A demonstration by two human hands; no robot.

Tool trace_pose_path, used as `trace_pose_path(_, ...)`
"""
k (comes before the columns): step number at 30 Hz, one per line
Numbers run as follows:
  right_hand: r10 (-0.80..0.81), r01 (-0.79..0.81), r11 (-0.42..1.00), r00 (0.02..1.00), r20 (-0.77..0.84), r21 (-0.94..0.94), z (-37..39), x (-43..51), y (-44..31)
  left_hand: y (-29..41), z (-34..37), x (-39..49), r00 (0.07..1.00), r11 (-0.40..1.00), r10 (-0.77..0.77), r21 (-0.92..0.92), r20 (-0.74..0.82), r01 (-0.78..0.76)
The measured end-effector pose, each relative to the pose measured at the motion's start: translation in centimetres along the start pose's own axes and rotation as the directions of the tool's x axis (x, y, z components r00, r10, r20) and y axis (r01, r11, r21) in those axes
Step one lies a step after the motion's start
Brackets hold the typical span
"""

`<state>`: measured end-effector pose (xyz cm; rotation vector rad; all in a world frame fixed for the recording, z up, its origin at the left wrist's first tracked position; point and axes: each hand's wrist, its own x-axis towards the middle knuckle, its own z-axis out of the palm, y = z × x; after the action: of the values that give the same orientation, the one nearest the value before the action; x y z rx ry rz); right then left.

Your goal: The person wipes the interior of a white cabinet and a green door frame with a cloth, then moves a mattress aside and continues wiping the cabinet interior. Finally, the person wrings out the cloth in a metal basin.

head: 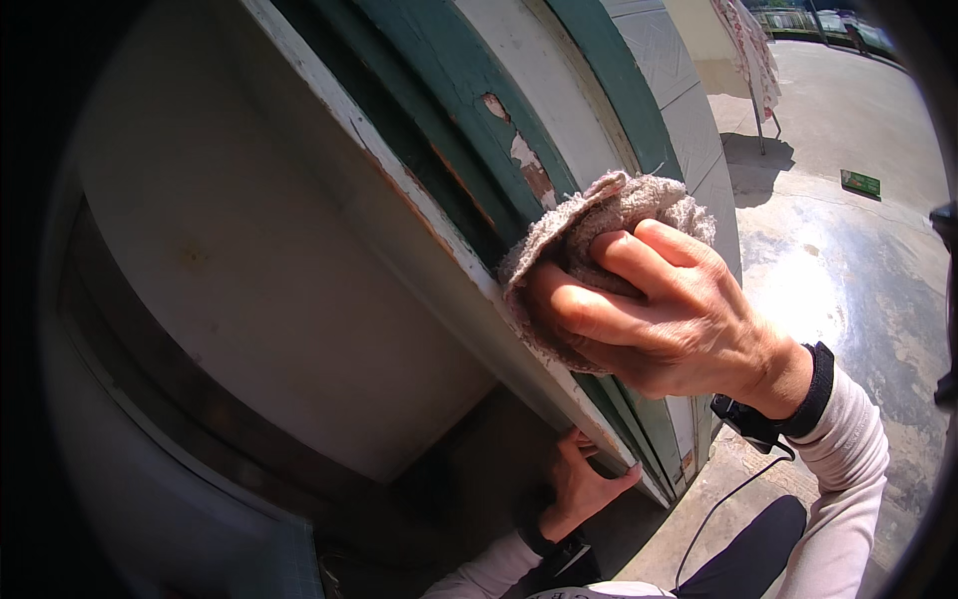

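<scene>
A bunched beige terry cloth is gripped in my right hand, pressed against the green-painted wooden door frame. Paint on the frame is cracked, and bare patches show just above the cloth. Lower down, my left hand holds the pale edge of a door panel, its thumb on the near side and its fingers partly hidden behind the edge. Black straps circle both wrists, and a cable hangs from the device at the right one.
Dim interior wall lies to the left. Outside at the right are white wall tiles, sunlit concrete ground, a green box on it, and a patterned cloth over a metal-legged stand. My dark-clad knee is below.
</scene>
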<state>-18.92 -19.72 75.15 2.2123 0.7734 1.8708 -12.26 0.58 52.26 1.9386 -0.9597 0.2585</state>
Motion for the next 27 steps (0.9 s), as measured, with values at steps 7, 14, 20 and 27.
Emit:
trace_pose_path(7, -0.058, 0.041, 0.991, 0.990, -0.132, -0.125, 0.3, 2.0, 0.8, -1.0, 0.8, -0.3, 0.997, 0.999, 0.044, 0.034, -0.061, -0.042)
trace_pose_path(14, -0.211, 0.172, 0.968, 0.952, -0.222, -0.182, 0.1, 7.0, 4.7, -2.5, 1.0, -0.7, 1.000, 1.000, -0.010, -0.005, -0.022, 0.010)
trace_pose_path(20, -0.021, 0.030, 0.999, 0.979, -0.204, 0.042, -1.1, 6.9, 2.7, -3.6, 1.6, -1.4, 0.998, 0.972, 0.010, 0.234, -0.057, 0.004)
trace_pose_path(27, -0.132, 0.140, 0.990, 0.960, -0.247, 0.017, -2.6, 6.4, 3.5, -2.3, 1.2, -1.1, 0.999, 0.999, 0.023, 0.031, -0.047, -0.022)
